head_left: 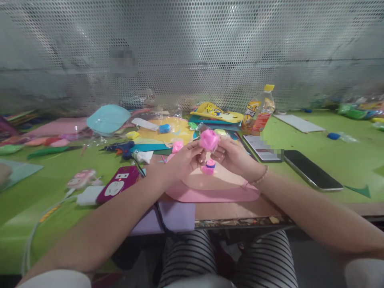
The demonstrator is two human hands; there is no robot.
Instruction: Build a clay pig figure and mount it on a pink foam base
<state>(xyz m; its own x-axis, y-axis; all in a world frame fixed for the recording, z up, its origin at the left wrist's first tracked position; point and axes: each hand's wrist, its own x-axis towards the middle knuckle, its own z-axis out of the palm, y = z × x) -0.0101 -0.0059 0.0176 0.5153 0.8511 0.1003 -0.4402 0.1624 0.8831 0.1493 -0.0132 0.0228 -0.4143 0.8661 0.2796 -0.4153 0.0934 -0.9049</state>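
Observation:
Both hands meet above the table's middle and pinch one lump of pink clay (209,139). My left hand (183,161) grips its left side with closed fingers. My right hand (233,155) grips the right side, a bead bracelet on its wrist. Just under the lump stands a small pink clay figure with a blue band (209,166) on a pink foam sheet (214,187). Another pink clay piece (177,146) lies beyond my left hand.
A green table (330,160) holds a black phone (312,169), a yellow-capped bottle (259,109), a blue glue gun (122,149), a purple phone case (118,185), a white charger (89,195), foam sheets and clay bits. Perforated metal wall behind.

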